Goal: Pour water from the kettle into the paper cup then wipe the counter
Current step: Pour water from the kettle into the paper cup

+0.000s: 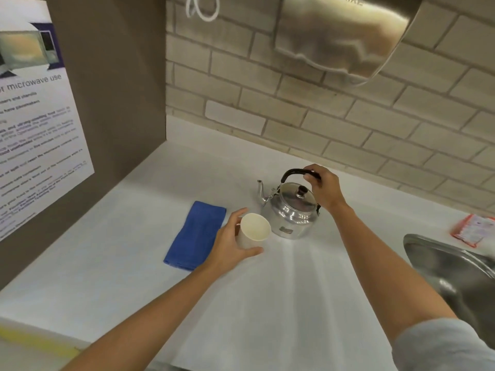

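white counter is seen from above, backed by a pale brick wall, with a brown side panel carrying a microwave notice on the left.

a steel kettle stands upright near the middle of the counter. its black handle arches over the lid, and its spout points left and slightly far. the right hand is closed over the right end of that handle, with the kettle apparently not yet lifted.

a paper cup is held just to the near left of the kettle, close beside its body and nearly below the spout. it looks empty, and it is tipped so its open mouth faces up and toward the viewer. the left hand is wrapped around the cup's left side, thumb in front and fingers behind; whether the cup's base rests on the counter cannot be told.

the coming pour is judged to turn on this: the spout lies left of the right hand's grip, on the same side as the cup, so the kettle would be tipped leftward over the cup's mouth.

a folded blue cloth lies flat just left of the left hand, its long axis running near to far; the left hand is the nearer one to it. farther out, a steel sink is seen at the right edge, with a small orange packet beyond it.
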Available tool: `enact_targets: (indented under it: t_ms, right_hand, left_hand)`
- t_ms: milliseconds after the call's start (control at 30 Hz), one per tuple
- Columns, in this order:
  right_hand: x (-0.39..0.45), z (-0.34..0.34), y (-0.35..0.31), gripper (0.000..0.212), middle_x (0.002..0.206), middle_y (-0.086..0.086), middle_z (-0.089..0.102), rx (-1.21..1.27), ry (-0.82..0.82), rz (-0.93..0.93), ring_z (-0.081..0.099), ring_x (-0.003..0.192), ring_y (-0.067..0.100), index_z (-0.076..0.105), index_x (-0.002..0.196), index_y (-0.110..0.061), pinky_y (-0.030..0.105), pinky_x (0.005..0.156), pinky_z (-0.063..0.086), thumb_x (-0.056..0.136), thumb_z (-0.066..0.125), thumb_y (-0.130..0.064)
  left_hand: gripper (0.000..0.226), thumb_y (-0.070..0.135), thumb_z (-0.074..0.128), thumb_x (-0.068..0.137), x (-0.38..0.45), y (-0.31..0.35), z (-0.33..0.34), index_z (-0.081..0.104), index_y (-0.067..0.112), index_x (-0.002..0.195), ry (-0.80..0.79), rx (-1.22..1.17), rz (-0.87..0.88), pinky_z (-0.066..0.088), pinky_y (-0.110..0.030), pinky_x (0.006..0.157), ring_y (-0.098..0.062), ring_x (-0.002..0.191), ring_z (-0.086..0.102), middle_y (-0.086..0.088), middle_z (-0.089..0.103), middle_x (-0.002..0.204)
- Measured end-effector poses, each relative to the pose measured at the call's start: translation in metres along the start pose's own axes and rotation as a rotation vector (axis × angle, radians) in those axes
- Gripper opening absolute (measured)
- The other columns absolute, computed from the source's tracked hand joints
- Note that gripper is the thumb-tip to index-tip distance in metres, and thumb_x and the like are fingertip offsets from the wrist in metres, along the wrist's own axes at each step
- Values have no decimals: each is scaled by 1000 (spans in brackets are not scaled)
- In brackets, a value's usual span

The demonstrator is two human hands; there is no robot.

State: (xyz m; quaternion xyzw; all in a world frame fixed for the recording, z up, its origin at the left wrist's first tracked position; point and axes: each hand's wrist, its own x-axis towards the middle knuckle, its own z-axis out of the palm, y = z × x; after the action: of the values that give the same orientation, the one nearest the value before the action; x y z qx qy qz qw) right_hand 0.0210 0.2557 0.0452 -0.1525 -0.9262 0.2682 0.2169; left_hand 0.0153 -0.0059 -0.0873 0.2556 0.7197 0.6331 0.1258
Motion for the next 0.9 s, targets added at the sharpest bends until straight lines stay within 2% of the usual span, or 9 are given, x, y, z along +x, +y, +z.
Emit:
enact_targets:
  t_ms: [67,133,233,333,433,633,900]
  right_hand:
    - [-3,-4,0,16,94,3,66,7,8,-6,56,88,19,68,106,-8,7,74,37,93,58,-6]
    - [-6,-9,-1,16,91,-2,64,9,20,-18,56,86,18,68,107,-9,2,71,35,94,58,-7]
    - [-8,-21,-6,16,92,-3,65,40,35,-20,59,88,18,68,107,-14,12,75,39,94,59,-10]
    - [-11,-38,-14,18,103,-4,70,65,25,-34,64,99,18,70,108,-20,26,88,48,93,61,-15]
    - [-17,-55,-25,22,110,-9,72,83,-12,-35,64,106,12,72,106,-32,37,98,50,92,63,-18]
    - [-40,-76,-39,20,104,-18,75,112,-96,-41,67,102,5,75,100,-40,43,98,51,84,71,-30]
    - [-64,-89,-57,19,101,-16,76,14,-242,-156,68,101,8,76,101,-39,49,92,53,83,72,-34]
  left_hand:
    - [88,19,94,58,3,1,-1,49,29,132,42,-5,-9,44,-6,87,-5,113,56,10,61,121]
    - [80,17,94,57,5,1,-2,54,25,126,64,-6,-19,45,-6,82,-7,110,58,9,63,117]
    - [72,16,94,57,6,1,1,55,27,117,74,11,-37,44,-4,75,-4,102,58,8,63,111]
    - [70,15,93,57,6,2,6,54,28,114,76,19,-44,45,-6,75,-7,100,59,8,63,109]
    - [70,14,93,57,6,2,8,54,28,113,74,5,-46,45,-4,76,-8,100,59,8,63,108]
    - [78,38,95,53,2,7,12,51,44,117,102,-78,-37,45,-4,81,8,104,56,23,62,112]
    - [68,33,94,56,3,3,15,60,29,115,91,-86,-23,47,-7,77,4,98,62,17,68,106]
